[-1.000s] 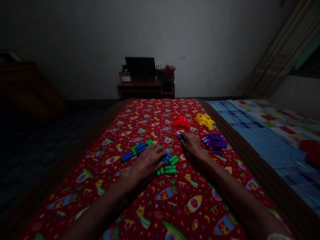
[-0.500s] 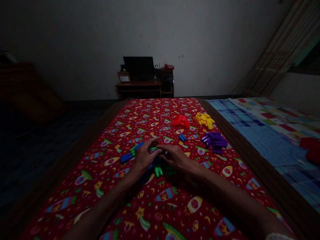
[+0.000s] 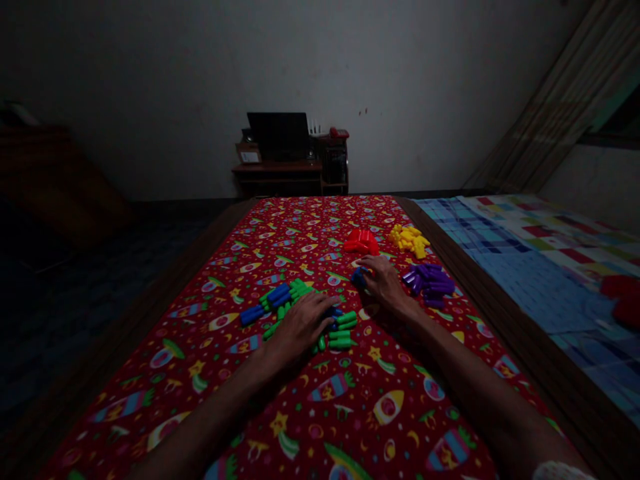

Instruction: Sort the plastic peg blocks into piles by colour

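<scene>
My left hand [image 3: 303, 321] lies over a mixed pile of green plastic toy blocks [image 3: 301, 288] and blue ones. Its thumb and fingers close about a dark blue block [image 3: 332, 319] at the pile's right side. Further up and to the right, my right hand [image 3: 383, 279] has its fingertips curled round blue plastic blocks [image 3: 359, 276] lying apart from the pile; how many sit there is partly hidden. More blue blocks [image 3: 253, 315] show at the pile's left end, and green blocks [image 3: 342, 340] stick out on its right.
Beyond my right hand are red blocks [image 3: 361, 241], yellow blocks [image 3: 410, 240] and purple blocks [image 3: 431, 283] in separate groups. All rest on a red patterned cloth [image 3: 320, 413] over a table. A desk with a monitor [image 3: 278, 136] stands at the wall; a bed [image 3: 520, 280] is on the right.
My right hand has moved from the pile, up and right, to the separate blue blocks. My left hand has shifted slightly right and down over the pile, uncovering more green blocks.
</scene>
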`<state>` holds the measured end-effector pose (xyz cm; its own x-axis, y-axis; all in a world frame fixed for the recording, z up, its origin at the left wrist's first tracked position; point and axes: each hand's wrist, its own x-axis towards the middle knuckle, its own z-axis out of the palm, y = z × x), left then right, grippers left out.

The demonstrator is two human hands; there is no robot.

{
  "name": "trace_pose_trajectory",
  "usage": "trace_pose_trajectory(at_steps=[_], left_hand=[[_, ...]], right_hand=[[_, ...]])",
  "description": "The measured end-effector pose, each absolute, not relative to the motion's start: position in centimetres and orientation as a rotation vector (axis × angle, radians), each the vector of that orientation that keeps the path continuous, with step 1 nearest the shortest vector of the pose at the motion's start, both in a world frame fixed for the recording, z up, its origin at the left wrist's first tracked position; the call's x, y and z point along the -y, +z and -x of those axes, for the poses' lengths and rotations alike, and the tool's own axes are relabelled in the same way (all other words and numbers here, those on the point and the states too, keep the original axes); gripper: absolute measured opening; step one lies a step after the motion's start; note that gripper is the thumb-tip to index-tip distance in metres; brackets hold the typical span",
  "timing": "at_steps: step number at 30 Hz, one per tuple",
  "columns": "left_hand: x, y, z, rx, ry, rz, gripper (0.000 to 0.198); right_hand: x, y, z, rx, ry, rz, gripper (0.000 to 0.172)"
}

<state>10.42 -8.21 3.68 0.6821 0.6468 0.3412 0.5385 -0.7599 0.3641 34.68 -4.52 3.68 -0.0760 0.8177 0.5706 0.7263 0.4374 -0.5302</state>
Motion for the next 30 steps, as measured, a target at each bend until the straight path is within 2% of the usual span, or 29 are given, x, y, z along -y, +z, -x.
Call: trace_pose_trajectory(at_steps=[5, 7, 12, 18, 23, 27, 30], left_hand=[[7.6, 4.5, -10.4, -1.142, 1.041, -2.377, 0.037], [7.5, 4.7, -10.4, -1.147, 1.109, -2.342, 0.038], [6.3, 5.5, -9.0, -1.137, 1.068, -2.496, 0.039], [2.8, 4.7, -3.9, -1.467, 0.803, -2.571, 0.04], [1.7, 3.7, -1.7, -1.617, 0.437, -2.339, 0.045], [1.3, 5.0, -1.8, -1.643, 0.376, -2.207, 0.06], [1.0, 5.9, -1.8, -1.667, 0.442, -2.142, 0.067]], right_hand=[[7.0, 5.2, -31.1, 2.0, 0.648, 1.088, 0.028], [7.9, 5.5, -29.9, 2.091, 0.755, 1.024, 0.031], [7.1, 5.6, -31.2, 2.018, 0.536, 1.205, 0.027], [4.5, 5.0, -35.9, 1.65, 0.031, 1.609, 0.028], [4.6, 4.2, -36.4, 1.89, 0.095, 1.766, 0.029], [4.9, 4.6, -36.0, 1.915, 0.039, 1.755, 0.041], [4.9, 5.0, -35.9, 1.895, -0.056, 1.669, 0.04]])
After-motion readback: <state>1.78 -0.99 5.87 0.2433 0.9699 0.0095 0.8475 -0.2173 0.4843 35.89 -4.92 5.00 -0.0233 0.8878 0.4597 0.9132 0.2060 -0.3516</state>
